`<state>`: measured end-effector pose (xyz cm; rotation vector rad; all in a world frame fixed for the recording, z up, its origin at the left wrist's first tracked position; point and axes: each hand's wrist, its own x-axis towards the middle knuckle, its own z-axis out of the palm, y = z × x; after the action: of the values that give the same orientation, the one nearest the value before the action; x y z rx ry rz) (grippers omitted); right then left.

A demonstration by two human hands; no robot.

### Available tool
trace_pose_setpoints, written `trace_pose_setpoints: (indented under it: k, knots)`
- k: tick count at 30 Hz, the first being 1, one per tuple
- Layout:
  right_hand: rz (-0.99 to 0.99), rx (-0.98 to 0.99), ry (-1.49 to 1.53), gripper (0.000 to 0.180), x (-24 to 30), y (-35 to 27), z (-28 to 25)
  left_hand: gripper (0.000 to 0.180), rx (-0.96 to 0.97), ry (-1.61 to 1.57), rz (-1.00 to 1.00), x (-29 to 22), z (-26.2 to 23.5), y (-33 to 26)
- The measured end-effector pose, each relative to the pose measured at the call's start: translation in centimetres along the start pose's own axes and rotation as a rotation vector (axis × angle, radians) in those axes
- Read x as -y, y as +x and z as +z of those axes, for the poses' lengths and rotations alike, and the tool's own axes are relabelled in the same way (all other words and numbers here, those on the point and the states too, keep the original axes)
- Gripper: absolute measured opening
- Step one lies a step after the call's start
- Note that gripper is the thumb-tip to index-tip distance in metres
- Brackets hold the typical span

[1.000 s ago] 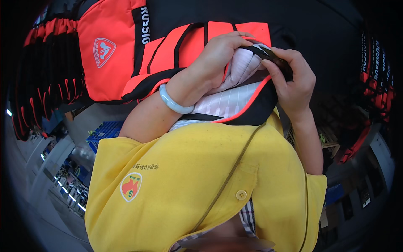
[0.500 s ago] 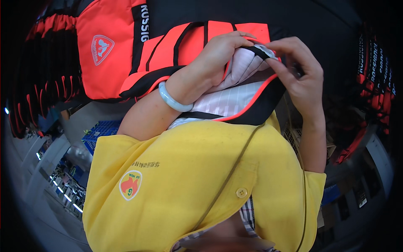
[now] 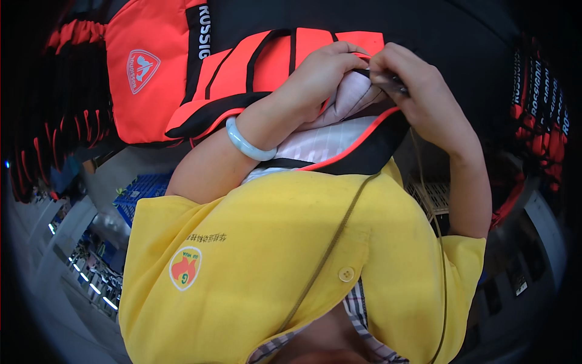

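A bright orange-red and black fabric bag (image 3: 265,64) lies before me, its mouth folded back so that the pale striped lining (image 3: 324,142) shows. My left hand (image 3: 336,70) is closed on the bag's upper edge and gathers the lining in a fold. A pale bangle circles that wrist. Close to those fingertips, my right hand (image 3: 418,82) is curled round a small dark metal tool (image 3: 398,87); most of it is hidden in the fingers, so its kind cannot be made out. The bag's black-bound rim with orange piping (image 3: 357,159) rests against my yellow shirt.
A larger orange-red bag panel (image 3: 148,73) lies at the left on the dark work surface (image 3: 254,15). Several similar bags are stacked at the far left (image 3: 79,67) and far right (image 3: 542,115). Below stand a blue crate (image 3: 142,193) and a tan crate (image 3: 433,197). A cord (image 3: 330,249) hangs from my neck.
My right hand has moved up and left, and its fingers have turned from a spread pinch at the edge to a curl with metal showing. The left hand keeps its hold.
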<state>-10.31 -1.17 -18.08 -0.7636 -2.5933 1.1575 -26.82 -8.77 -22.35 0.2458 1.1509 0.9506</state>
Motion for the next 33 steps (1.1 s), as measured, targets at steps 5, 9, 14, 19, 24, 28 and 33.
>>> trace_pose_setpoints:
  k: [5,9,14,19,24,28,33]
  knots:
    - [0.445,-0.433,0.271,0.027,-2.4,-1.6,-3.7,0.023,-0.007,-0.001,-0.023,0.5,-1.0,1.0]
    - [0.415,-0.518,0.081,0.032,0.6,-1.9,-0.2,0.023,0.022,-0.174,-0.063,1.3,-1.9,2.1]
    - [0.391,-0.437,0.131,0.024,3.0,-2.8,2.9,0.021,0.028,-0.274,-0.125,0.8,-1.6,1.9]
    - [0.365,-0.458,-0.057,0.023,2.8,-2.8,4.2,0.024,0.04,-0.164,-0.081,0.6,-1.4,1.7]
    - [0.311,-0.45,-0.102,0.023,2.5,-2.8,4.4,0.021,0.055,-0.184,-0.059,0.7,-1.5,1.8]
    - [0.304,-0.437,-0.143,0.023,2.6,-2.9,4.6,0.02,0.059,-0.185,-0.073,0.8,-1.8,1.9]
    - [0.303,-0.451,-0.128,0.023,2.4,-3.2,4.7,0.022,0.043,-0.154,-0.066,0.7,-1.3,1.7]
